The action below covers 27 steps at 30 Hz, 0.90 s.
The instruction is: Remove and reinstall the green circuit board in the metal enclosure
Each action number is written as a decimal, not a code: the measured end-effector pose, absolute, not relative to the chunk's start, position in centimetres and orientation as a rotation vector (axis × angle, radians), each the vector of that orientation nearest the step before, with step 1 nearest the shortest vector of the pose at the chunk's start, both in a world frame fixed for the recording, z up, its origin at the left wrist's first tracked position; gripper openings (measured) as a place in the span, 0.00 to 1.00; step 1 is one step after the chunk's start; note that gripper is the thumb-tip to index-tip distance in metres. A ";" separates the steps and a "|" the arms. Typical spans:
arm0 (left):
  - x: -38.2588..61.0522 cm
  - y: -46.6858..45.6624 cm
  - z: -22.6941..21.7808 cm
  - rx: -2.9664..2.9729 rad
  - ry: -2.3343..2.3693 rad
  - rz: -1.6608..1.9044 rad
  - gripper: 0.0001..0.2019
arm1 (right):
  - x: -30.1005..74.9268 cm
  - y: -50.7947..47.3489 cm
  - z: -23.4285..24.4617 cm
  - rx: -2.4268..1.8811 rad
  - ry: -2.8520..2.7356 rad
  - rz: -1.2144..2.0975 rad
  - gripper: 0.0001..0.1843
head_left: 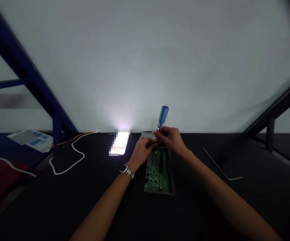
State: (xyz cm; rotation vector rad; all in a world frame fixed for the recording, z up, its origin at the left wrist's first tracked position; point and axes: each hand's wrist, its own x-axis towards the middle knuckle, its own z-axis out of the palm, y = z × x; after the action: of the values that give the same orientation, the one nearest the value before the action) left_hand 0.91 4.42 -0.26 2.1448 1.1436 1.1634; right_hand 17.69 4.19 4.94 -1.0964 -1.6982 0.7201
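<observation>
A screwdriver [163,116] with a blue-and-clear handle stands nearly upright, leaning slightly right. My right hand [172,139] is closed around its shaft, just below the handle. Close by, my left hand [143,148] is pinched near the screwdriver's lower end; what its fingers hold, if anything, is hidden. Beneath both hands lies a green circuit board [157,174] in a dark shallow housing [173,187]. The hands cover the far end of the board, so the screwdriver's tip cannot be made out.
A brightly lit phone-like screen [120,143] is left of my hands. A white cable [82,157] with coloured wires curves across the black table [84,197]. To the right lies a thin bent rod [219,167]. Blue frame legs [57,134] stand at left, before a pale wall.
</observation>
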 end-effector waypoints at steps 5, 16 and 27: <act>0.6 4.4 -0.3 2.195 1.086 1.086 0.09 | 17.5 3.8 5.7 -1.050 -1.842 0.787 0.15; 1.0 4.5 -0.4 2.145 1.158 1.167 0.06 | 17.2 3.8 5.3 -1.128 -1.706 0.660 0.13; 1.1 4.4 -0.3 2.138 1.206 1.174 0.06 | 17.1 3.9 5.1 -1.132 -1.731 0.617 0.11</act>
State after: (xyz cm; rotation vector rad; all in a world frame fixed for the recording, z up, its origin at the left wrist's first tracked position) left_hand 1.07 4.35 -0.30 2.1377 1.2056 1.1737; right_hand 17.07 3.92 5.11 -1.1317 -1.7309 0.6175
